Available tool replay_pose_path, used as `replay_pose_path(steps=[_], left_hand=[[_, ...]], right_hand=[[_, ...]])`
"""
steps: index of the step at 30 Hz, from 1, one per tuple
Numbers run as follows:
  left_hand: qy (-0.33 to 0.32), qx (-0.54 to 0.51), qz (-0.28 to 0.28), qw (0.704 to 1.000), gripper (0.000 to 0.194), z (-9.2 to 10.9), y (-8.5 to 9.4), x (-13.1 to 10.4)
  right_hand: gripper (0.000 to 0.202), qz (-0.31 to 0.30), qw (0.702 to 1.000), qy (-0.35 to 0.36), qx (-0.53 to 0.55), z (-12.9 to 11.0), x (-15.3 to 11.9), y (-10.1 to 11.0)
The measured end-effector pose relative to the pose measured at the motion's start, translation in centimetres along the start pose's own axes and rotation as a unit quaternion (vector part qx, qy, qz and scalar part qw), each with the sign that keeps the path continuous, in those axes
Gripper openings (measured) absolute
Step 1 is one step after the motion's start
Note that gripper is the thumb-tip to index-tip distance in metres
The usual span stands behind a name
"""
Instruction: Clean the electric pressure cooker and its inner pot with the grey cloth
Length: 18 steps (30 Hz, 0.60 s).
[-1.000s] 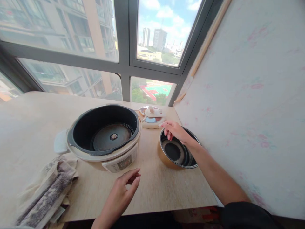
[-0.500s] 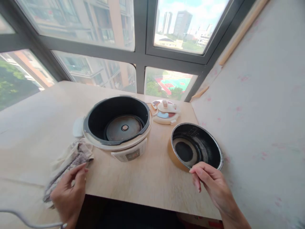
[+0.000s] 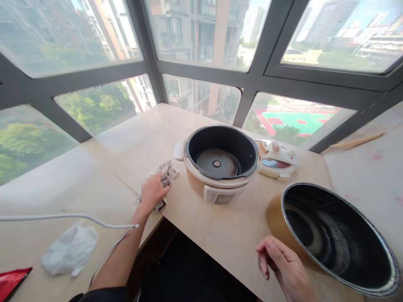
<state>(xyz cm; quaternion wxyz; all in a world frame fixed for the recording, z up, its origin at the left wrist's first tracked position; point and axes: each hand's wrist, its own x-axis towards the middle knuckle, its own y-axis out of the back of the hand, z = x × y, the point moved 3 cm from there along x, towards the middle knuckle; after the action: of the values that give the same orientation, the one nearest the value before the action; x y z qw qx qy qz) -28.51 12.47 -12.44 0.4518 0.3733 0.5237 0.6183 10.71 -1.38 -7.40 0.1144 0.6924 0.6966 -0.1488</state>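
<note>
My left hand point(image 3: 153, 191) grips a crumpled patterned cloth point(image 3: 168, 173) on the tabletop, left of the cooker. The cooker body point(image 3: 197, 180), beige with a dark interior and a round metal plate at its bottom, stands open in the middle. At the lower right, a gold pot point(image 3: 277, 216) with a worn black inside rests on the table. Just left of that pot, my right hand point(image 3: 281, 264) hovers with curled fingers and nothing visible in them. Behind the cooker on the right lies its white lid point(image 3: 278, 161).
A white cable point(image 3: 91, 218) crosses the left side of the table. Below it lie a crumpled white plastic bag point(image 3: 71, 248) and a red packet point(image 3: 12, 283). Window frames point(image 3: 201, 72) border the wooden tabletop point(image 3: 201, 228), with a wall at the right.
The view has turned left, bringing the bag and red packet into sight. My left hand has gone from hovering by the cloth to gripping it. My right hand remains curled beside the gold pot.
</note>
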Motion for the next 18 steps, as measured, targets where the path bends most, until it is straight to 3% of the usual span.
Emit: replay_pose_path(steps=[4,8,14,18], left_hand=[[0.021,-0.134,0.083,0.987,0.061,-1.0,0.9,-1.4],[0.076,-0.306,0.133,0.94,0.051,-1.5,2.8,-4.4],[0.126,-0.488,0.125,0.855,0.057,1.2,5.1,-9.5],[0.102,-0.509,0.125,0.846,0.051,3.7,4.6,-12.4]], right_hand=[[0.053,-0.036,0.999,-0.023,-0.001,0.6,0.2,-1.5],[0.048,-0.083,0.996,-0.032,0.012,1.4,0.9,-3.5],[0.052,-0.13,0.991,0.024,0.029,2.0,3.8,-8.4],[0.081,-0.163,0.983,0.078,0.016,1.2,5.1,-12.9]])
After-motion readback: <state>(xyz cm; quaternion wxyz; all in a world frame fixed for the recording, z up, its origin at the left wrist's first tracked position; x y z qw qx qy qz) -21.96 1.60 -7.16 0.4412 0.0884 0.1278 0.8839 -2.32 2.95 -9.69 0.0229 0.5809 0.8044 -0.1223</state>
